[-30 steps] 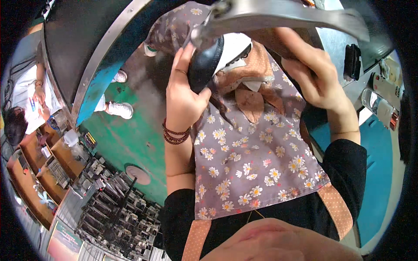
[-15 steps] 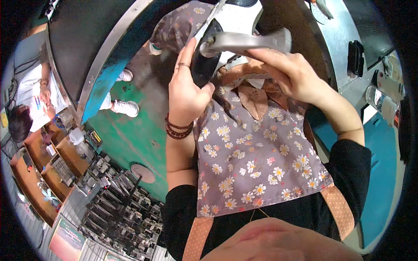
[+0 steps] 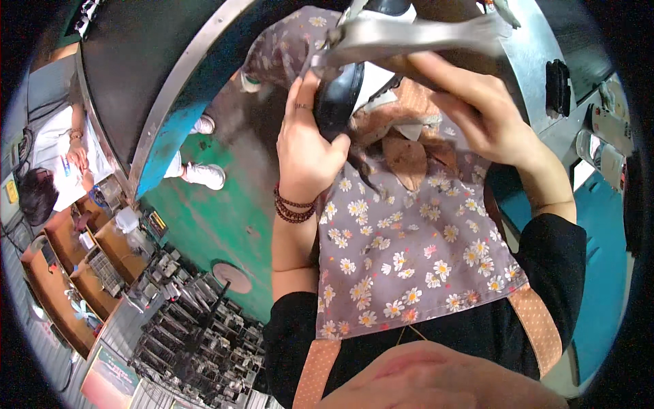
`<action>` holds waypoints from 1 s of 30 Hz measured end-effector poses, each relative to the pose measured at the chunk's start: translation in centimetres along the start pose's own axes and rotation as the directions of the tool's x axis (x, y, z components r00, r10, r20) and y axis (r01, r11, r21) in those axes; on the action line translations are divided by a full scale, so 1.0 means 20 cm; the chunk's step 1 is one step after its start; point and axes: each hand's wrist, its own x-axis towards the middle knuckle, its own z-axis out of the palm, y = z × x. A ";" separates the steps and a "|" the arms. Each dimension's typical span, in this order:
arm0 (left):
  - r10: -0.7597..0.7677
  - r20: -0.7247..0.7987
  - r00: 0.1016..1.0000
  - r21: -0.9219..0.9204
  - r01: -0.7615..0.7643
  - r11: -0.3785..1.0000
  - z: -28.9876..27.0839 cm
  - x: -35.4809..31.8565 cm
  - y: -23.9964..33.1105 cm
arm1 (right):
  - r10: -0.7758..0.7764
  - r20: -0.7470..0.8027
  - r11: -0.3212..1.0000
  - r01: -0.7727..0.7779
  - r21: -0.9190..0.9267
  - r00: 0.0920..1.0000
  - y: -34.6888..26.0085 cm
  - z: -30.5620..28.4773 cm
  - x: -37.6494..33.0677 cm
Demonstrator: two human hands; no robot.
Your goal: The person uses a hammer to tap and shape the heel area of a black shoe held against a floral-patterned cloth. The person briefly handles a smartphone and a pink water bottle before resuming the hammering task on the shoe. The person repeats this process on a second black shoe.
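A black-and-white shoe (image 3: 338, 101) is held tilted above my lap. My left hand (image 3: 308, 153) grips its left side, fingers stretched up along the black toe and thumb bent in below. A silver metal hand tool (image 3: 412, 37) lies across the top of the shoe, its left end by my left fingertips. Motion blur hides what kind of tool it is. My right hand (image 3: 487, 112) is closed about the tool from below, its grip partly hidden. Brown leather patches (image 3: 405, 160) lie on my flowered apron (image 3: 402, 252) under the shoe.
A black curved belt with a metal rim (image 3: 178, 85) runs at the left, and a person in white (image 3: 75, 153) sits beyond it. A dark metal rack (image 3: 197, 327) and a round disc (image 3: 231, 278) stand lower left. On the right metal counter (image 3: 535, 58) lies a black object (image 3: 557, 88).
The tool has swung up and to the right, and its left end has moved from the shoe's black side to the top. The shoe and both hands have shifted slightly right.
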 end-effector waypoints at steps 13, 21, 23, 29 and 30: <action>0.203 -0.106 0.973 -0.160 -0.218 0.963 0.04 0.02 -0.06 | -0.096 0.074 0.987 0.104 -0.119 0.993 -0.08 0.00 -0.03; 0.081 -0.066 0.995 -0.107 -0.087 0.990 -0.01 0.02 0.02 | -0.056 0.107 0.995 0.064 -0.078 0.993 0.01 -0.02 -0.06; 0.009 -0.008 1.000 0.036 -0.009 0.999 -0.02 0.03 0.03 | -0.012 -0.107 0.999 0.017 0.051 0.994 -0.03 0.01 -0.13; 0.035 0.047 0.998 -0.227 -0.024 0.974 -0.05 0.03 -0.06 | 0.235 0.192 0.969 -0.215 -0.120 0.953 0.05 -0.06 -0.01; 0.029 0.094 0.995 -0.390 0.010 0.921 -0.07 0.02 -0.08 | 0.122 0.080 0.979 -0.107 -0.171 0.989 0.06 -0.06 -0.05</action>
